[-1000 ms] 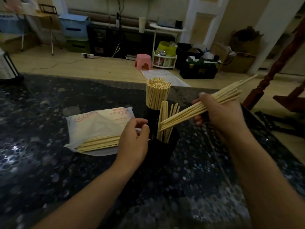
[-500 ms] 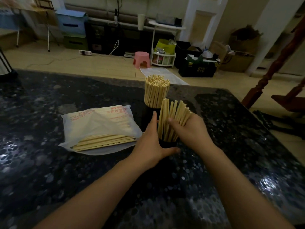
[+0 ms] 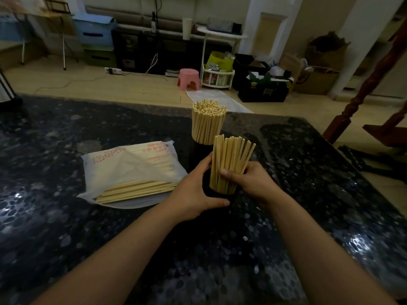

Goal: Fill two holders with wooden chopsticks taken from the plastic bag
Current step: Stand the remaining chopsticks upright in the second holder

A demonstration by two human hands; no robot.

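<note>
**Fingers closed round the near holder and its bundle**

The fingers (image 3: 226, 172) of the right hand (image 3: 248, 181) are curled against the standing chopsticks (image 3: 229, 164) in the near holder (image 3: 220, 193), the thumb laid across the front of the bundle; whether the sticks are truly pinched or only pressed together cannot be told for certain. The left hand (image 3: 196, 190) is wrapped round the dark holder itself, thumb along its lower front, so the holder is gripped and steadied from the left.

The bundle stands almost upright, its long axis rising out of the holder and fanning slightly toward the right at the top. It lies directly between the two hands, touching both. Behind it, just beyond, the far holder (image 3: 199, 148) is seen packed with upright sticks (image 3: 208, 122) and appears full.

The remaining supply is in the plastic bag (image 3: 130, 170), lying flat on the bench (image 3: 66, 227) to the left, its loose chopsticks (image 3: 136, 190) running left to right with their ends toward the left hand. The left hand is nearer to it, so the next reach is judged to fall leftward, across the sticks' long axis.

Both forearms are extended forward from the lower edge, converging on the holder.
</note>
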